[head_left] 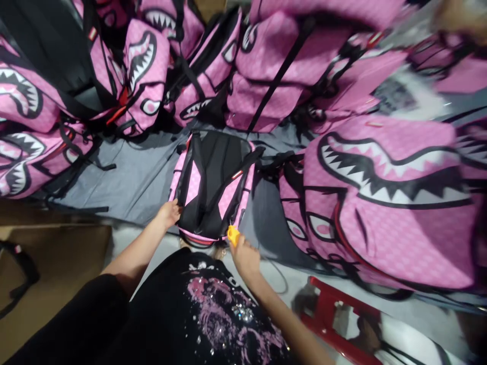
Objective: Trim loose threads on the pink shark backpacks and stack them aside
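A pink-and-black backpack (218, 177) lies in front of me with its black padded back and shoulder straps facing up. My left hand (170, 213) grips its lower left edge, fingers partly hidden against the side. Closed around a small yellow tool (233, 234) with a loop at its end, my right hand (244, 255) is at the bag's lower right corner. The tool's tip meets the corner of the bag; whether it presses on the fabric I cannot tell. The tool's exact kind does not show clearly.
Grey sheeting (125, 167) covers the work surface. Pink shark-mouth backpacks are piled along the back, and a large backpack (403, 203) stands at right. A cardboard box (72, 253) sits at lower left, and a red frame (335, 319) at lower right.
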Tool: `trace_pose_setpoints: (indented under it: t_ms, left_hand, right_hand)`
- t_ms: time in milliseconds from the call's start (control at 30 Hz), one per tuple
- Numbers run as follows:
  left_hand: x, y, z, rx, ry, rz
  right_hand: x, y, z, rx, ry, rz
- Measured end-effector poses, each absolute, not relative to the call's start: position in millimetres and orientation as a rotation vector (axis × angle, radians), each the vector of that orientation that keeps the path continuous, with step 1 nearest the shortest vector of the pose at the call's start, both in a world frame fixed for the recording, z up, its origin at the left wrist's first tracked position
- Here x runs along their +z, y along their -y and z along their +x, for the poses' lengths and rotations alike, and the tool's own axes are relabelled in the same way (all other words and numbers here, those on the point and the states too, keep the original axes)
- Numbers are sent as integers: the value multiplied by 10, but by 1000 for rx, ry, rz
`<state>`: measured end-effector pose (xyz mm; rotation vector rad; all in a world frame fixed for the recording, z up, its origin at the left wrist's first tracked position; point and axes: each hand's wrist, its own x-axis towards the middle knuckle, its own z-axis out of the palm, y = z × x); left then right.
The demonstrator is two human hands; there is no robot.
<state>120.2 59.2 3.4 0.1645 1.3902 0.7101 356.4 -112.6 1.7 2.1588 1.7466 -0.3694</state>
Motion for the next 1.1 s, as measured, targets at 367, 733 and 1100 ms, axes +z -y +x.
trace_pose_setpoints:
  t_ms: [367, 733, 1100]
  left_hand:
    - [-449, -674, 1162, 721, -768, 96]
    - [-608, -701, 1145, 616, -401, 96]
    - [-606, -740, 1440, 579, -402, 87]
  right_hand:
    - [-466, 1024, 3608, -222, -1787, 2361]
    - [-401, 1250, 3743, -230, -1656, 2362]
    - [-47, 1670, 3752, -556, -1516, 2502]
